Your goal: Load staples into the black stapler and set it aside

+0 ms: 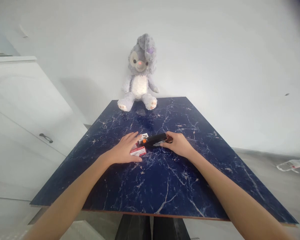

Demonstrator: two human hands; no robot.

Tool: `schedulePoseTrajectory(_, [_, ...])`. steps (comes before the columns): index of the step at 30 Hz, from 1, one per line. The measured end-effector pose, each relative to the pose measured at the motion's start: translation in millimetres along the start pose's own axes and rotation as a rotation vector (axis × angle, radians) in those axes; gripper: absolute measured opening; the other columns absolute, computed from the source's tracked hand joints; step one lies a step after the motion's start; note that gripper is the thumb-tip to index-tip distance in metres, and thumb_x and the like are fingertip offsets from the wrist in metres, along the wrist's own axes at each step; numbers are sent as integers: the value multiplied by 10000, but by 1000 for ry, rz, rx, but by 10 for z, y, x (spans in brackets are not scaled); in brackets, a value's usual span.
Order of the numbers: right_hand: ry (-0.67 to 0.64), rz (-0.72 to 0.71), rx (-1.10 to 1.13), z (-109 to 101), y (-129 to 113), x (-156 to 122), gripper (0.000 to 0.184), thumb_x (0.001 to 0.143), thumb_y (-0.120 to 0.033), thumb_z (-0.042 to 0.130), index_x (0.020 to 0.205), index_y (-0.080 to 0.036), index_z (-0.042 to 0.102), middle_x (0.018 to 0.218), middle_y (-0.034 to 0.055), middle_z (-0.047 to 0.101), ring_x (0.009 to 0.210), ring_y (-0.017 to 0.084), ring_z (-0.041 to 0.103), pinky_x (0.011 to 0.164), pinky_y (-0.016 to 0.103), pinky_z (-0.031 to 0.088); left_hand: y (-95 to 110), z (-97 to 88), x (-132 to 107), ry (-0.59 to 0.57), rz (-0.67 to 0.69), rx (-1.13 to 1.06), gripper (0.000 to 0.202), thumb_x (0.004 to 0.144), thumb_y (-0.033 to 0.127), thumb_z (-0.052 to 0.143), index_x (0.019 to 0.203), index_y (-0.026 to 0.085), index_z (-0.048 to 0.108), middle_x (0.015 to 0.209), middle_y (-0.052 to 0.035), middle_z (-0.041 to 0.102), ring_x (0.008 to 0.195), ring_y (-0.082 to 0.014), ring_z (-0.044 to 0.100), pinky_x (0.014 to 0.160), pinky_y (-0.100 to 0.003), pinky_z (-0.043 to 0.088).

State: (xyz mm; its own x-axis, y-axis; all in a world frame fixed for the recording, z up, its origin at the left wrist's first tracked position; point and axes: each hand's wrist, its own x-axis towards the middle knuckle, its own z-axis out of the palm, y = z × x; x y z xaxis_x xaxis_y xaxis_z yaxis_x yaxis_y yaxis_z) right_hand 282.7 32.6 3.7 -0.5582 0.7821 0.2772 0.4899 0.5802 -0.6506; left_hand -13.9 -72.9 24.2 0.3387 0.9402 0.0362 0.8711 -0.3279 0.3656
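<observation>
My right hand (178, 142) has its thumb and fingers closed round the right end of a black stapler (157, 138). The stapler has an orange part at its left end and lies across the middle of the table. My left hand (126, 148) is stretched over small red-and-white boxes, thumb and fingers apart. One red-and-white box (138, 151) shows beside its thumb. A white box end (144, 136) with a dark mark shows near its fingertips, touching or just behind the stapler's orange end. My palm hides part of the boxes.
A dark blue marbled table (165, 186) stands against a white wall. At its far edge sits a grey plush toy (140, 83). A white cabinet (22, 116) with dark handles is on the left. A clear plastic bottle (293, 165) lies on the floor at right.
</observation>
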Motion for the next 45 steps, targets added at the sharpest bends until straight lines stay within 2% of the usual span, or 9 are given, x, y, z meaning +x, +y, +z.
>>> schedulePoseTrajectory(5, [-14, 0, -43, 67, -85, -8, 251, 789, -391, 756, 782, -234, 561, 749, -26, 683, 670, 167, 627, 618, 271, 423, -65, -2, -6, 12, -29, 0, 1052, 808, 703, 641, 1622, 321, 94, 1692, -91, 111, 1536, -408, 117, 1209, -568, 213])
schedulePoseTrajectory(11, [-40, -24, -60, 29, -87, -14, 238, 796, -364, 758, 936, -242, 609, 762, -17, 683, 678, 178, 639, 620, 275, 436, -315, -205, -100, -63, 14, -105, 1182, 650, 639, 820, 1606, 354, 184, 1643, -112, 278, 1468, -387, 331, 1119, -488, 404])
schedulePoseTrajectory(15, [-76, -58, -78, 12, -128, -32, 359, 838, -340, 710, 1170, -273, 593, 849, -1, 692, 728, 191, 650, 665, 300, 478, -332, -273, -97, -27, -5, -116, 928, 706, 526, 815, 1523, 358, 408, 1465, -92, 529, 1306, -354, 523, 1044, -457, 465])
schedulePoseTrajectory(20, [181, -122, -165, 87, -361, -106, 479, 816, -164, 607, 1282, -232, 519, 1128, 89, 635, 950, 247, 635, 841, 384, 524, -299, -159, -7, 77, -6, -62, 707, 744, 529, 774, 1384, 283, 600, 1437, -115, 540, 1299, -360, 516, 1086, -473, 435])
schedulePoseTrajectory(24, [218, -144, -243, 158, -438, -143, 411, 802, -118, 555, 1195, -239, 573, 1162, 96, 586, 1005, 267, 612, 879, 402, 529, -213, -139, -22, -6, 34, -101, 753, 752, 588, 756, 1424, 305, 569, 1543, -100, 429, 1362, -365, 471, 1104, -464, 429])
schedulePoseTrajectory(30, [374, -94, -293, 97, -486, -134, 310, 877, -151, 526, 1168, -229, 600, 1177, 126, 575, 1045, 296, 592, 872, 429, 519, -56, -234, -63, -114, 90, -224, 706, 708, 521, 817, 1357, 320, 621, 1439, -83, 518, 1243, -328, 564, 1014, -419, 483])
schedulePoseTrajectory(34, [158, -209, -281, 120, -762, -267, 96, 939, -296, 552, 895, -232, 607, 870, 61, 627, 795, 219, 599, 726, 352, 482, -5, -216, -61, -117, 86, -242, 648, 682, 463, 851, 1288, 332, 663, 1336, -78, 568, 1143, -292, 611, 953, -403, 501])
schedulePoseTrajectory(39, [-112, -304, -356, 365, -856, -432, 441, 761, -620, 730, 941, -230, 629, 922, 86, 637, 775, 247, 602, 609, 348, 461, 81, -104, -30, -56, 147, -243, 606, 698, 484, 843, 1254, 309, 674, 1218, -67, 639, 1093, -282, 631, 949, -407, 504])
schedulePoseTrajectory(45, [-142, -300, -214, 287, -748, -359, 331, 746, -450, 767, 911, -227, 587, 890, 57, 637, 818, 239, 608, 722, 374, 505, 147, -131, -36, -103, 210, -238, 728, 674, 487, 860, 1338, 305, 622, 1311, -72, 617, 1185, -298, 599, 1037, -428, 467])
